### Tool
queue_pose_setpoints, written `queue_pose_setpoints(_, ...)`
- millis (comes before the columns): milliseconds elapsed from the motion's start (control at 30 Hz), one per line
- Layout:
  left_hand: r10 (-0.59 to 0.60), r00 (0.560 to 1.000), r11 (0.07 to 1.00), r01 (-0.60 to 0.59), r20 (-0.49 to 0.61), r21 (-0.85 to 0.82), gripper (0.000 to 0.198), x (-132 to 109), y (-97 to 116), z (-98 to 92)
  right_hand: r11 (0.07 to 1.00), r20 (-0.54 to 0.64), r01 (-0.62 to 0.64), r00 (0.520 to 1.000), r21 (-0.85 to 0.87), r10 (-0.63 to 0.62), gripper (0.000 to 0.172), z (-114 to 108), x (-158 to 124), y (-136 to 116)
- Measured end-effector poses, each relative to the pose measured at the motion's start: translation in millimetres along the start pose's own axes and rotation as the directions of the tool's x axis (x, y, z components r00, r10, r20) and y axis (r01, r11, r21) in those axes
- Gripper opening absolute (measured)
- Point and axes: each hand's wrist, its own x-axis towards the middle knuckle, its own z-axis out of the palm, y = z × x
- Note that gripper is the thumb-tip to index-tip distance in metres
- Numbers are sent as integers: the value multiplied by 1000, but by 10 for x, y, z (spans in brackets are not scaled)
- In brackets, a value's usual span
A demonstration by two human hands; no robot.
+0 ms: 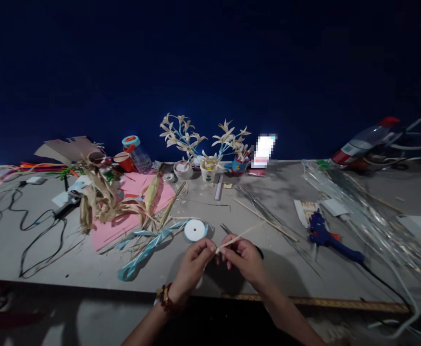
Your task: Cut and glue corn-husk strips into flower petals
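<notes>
Two hands: both yours, meeting over the near edge of the table [8, 245], fingertips pinched together.
Left hand [192, 262]: closed narrow on the near end of a pale strip [241, 234]; beaded bracelet [165, 297] on that wrist.
Right hand [245, 257]: fingers curled in, pinching the same strip just beside your left fingertips.
Strip: thin and straw-coloured, running up and right from the pinch, clear of the table; possibly a sliver of husk, the light is too dim to be sure.
Step in hand: by the look of it, you are working the strip's end, rolling or splitting it between the fingertips.
Next move calls for: a firm pinch from one hand while the other works; the strip looks brittle, so go gently.
Near the hands: ribbon spool [195, 229] just beyond your left, blue ribbon [149, 247] trailing left of it.
Further off: dry husks [105, 202] on pink paper [118, 226], glue gun [328, 238] to the right, finished flowers [183, 134] in cups at the back.
</notes>
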Motion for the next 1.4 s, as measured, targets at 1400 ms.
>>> queue_pose_setpoints(1400, 175, 984, 859, -163, 22, 486, 24, -74, 100, -22, 997, -201, 26, 979, -69, -39, 31, 12, -54, 94)
